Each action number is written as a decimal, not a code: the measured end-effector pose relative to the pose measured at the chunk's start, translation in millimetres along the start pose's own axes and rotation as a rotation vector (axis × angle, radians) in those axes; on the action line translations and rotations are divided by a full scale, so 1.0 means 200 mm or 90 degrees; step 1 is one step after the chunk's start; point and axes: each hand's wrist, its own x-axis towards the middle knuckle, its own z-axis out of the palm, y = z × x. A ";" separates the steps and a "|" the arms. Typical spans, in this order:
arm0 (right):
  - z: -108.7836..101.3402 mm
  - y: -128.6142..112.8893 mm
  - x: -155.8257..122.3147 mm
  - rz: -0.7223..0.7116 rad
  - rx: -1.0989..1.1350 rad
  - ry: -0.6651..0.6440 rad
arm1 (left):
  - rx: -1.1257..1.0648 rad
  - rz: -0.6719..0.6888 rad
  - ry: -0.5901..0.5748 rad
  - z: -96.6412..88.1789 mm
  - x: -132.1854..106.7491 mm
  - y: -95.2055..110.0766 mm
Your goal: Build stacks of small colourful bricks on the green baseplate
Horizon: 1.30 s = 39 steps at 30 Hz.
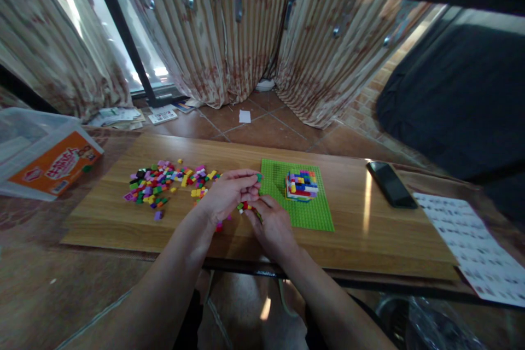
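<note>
Between the fingertips of my left hand (229, 192) a small green toy brick (259, 177) shows. Close beside it, my right hand (275, 228) is closed, fingers curled and pressed together; a bit of yellowish colour shows at its fingertips, too small to name. Several red, white and green bricks (245, 206) lie under and between the two hands, partly covered. To the right, a multicoloured block of stacked bricks (302, 186) stands on a green studded baseplate (312, 217). Left of my hands spreads a loose pile of mixed bricks (153, 186).
A wooden tabletop (348, 240) carries everything. A black phone (391, 185) and a printed sheet (471, 240) lie at the right. A clear plastic box with an orange label (57, 164) stands at the left end. Striped curtains (213, 38) hang beyond the table.
</note>
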 end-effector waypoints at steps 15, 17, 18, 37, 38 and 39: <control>-0.21 0.10 -0.04 0.057 0.157 0.197 | 0.224 -0.062 -0.172 0.06 0.01 -0.07; -0.23 0.12 -0.06 0.048 0.153 0.196 | 0.239 -0.061 -0.193 0.08 0.02 -0.08; -0.24 0.13 -0.07 0.041 0.148 0.194 | 0.242 -0.063 -0.201 0.09 0.03 -0.09; -0.40 0.27 -0.17 0.031 0.112 0.193 | 0.245 -0.080 -0.197 0.26 0.06 -0.24; -0.40 0.27 -0.17 0.043 0.121 0.200 | 0.242 -0.076 -0.192 0.26 0.06 -0.25; -0.40 0.27 -0.16 0.052 0.131 0.205 | 0.240 -0.073 -0.185 0.27 0.06 -0.25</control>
